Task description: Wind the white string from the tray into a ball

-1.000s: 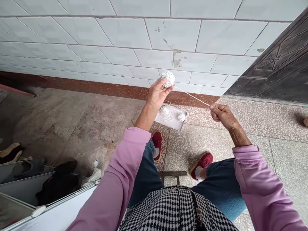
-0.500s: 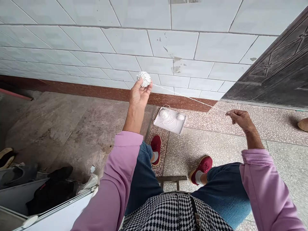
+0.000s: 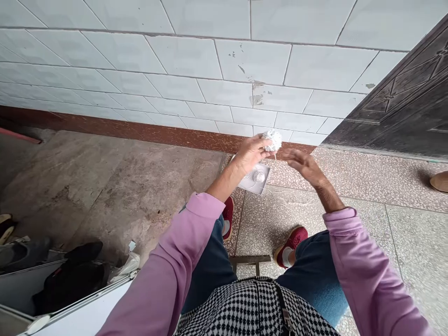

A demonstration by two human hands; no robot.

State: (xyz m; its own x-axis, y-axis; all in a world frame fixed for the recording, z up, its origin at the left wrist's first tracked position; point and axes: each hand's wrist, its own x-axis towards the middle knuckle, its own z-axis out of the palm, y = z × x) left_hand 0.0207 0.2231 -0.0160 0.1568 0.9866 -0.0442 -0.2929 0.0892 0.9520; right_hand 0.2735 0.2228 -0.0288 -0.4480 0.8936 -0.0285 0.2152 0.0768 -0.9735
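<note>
So I'm standing here watching someone with a ball of white cord (image 3: 272,140). It's up in the air, a bit right of the middle of the scene, in front of the far wall's brown base strip (image 3: 175,136). The left hand (image 3: 252,151) has it — fingers and thumb wrapped on the near left side, clamped on pretty well. A short bit of cord dangles just under it.

The right hand (image 3: 308,168) is just to the right of the ball, fingertips pointing at it, back of the hand facing up. It's blurry, so I honestly can't tell if the fingers are pinching the cord or standing apart.

Below the left hand, on the floor (image 3: 350,238), there's a shallow white box (image 3: 257,189), partly hidden by the forearm. A smaller white ball (image 3: 259,176) sits in it with some loose loops next to it, and a thin strand runs over the floor to the right of the box.

Red shoes (image 3: 296,238) are planted nearer in — one left, one right — and a dark door (image 3: 399,112) fills the far right.
</note>
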